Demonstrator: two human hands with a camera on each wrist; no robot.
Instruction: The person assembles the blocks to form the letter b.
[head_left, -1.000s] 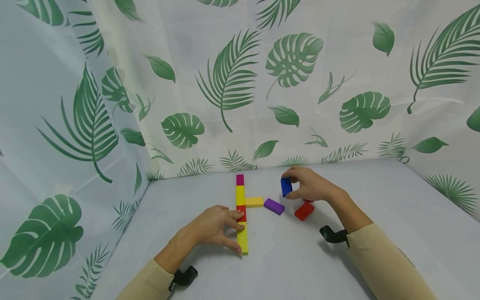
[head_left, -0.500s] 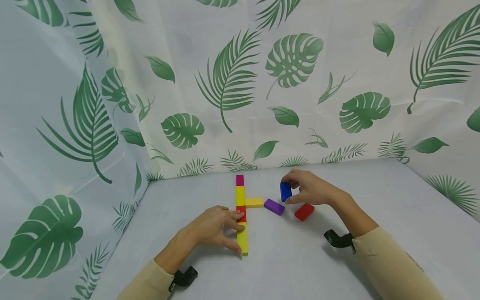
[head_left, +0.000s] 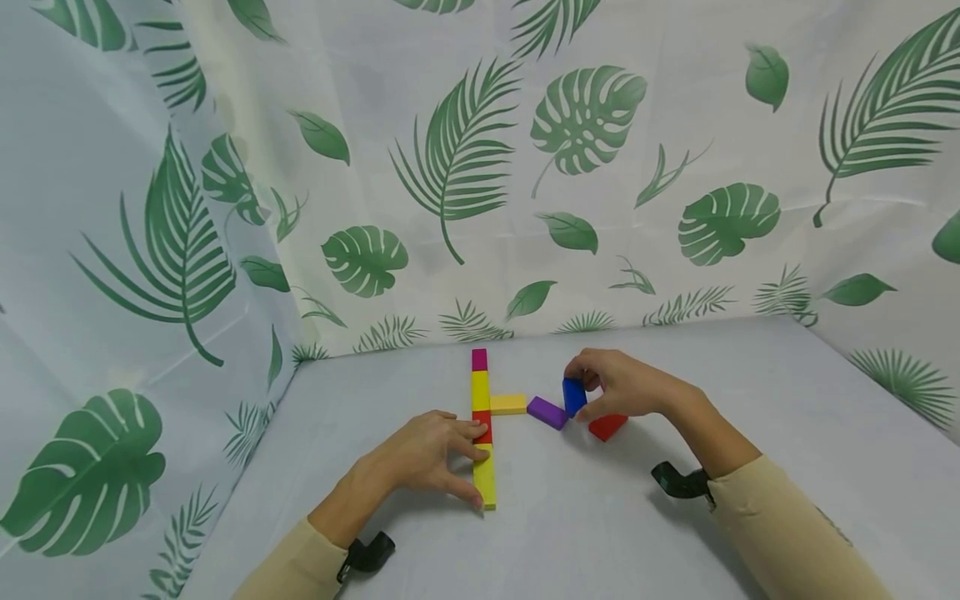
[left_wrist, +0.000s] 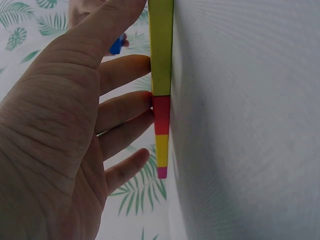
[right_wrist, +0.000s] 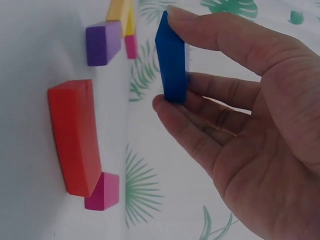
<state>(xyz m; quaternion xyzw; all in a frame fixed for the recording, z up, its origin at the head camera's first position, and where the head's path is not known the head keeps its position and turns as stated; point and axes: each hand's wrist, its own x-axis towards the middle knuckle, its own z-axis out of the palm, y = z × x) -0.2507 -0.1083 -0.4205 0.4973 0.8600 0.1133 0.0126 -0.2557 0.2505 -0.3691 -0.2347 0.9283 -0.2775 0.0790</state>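
In the head view, a straight row of toy blocks runs away from me: yellow-green, red, yellow and magenta. My left hand lies along its left side, fingertips touching the red and yellow-green blocks, thumb at the near end. Between thumb and fingertips, my right hand pinches a blue block, raised off the table and held upright. A light orange block extends right from the row. Near its end lies a slanted purple block, left of the blue one.
A loose red block lies on the table below my right hand. Beside it is a magenta block, mostly hidden in the head view. A leaf-patterned curtain hangs behind and at the left.
My right hand has lowered and come nearer with the blue block, now close by the purple block and partly covering the loose red one. The left hand and the row stay put.
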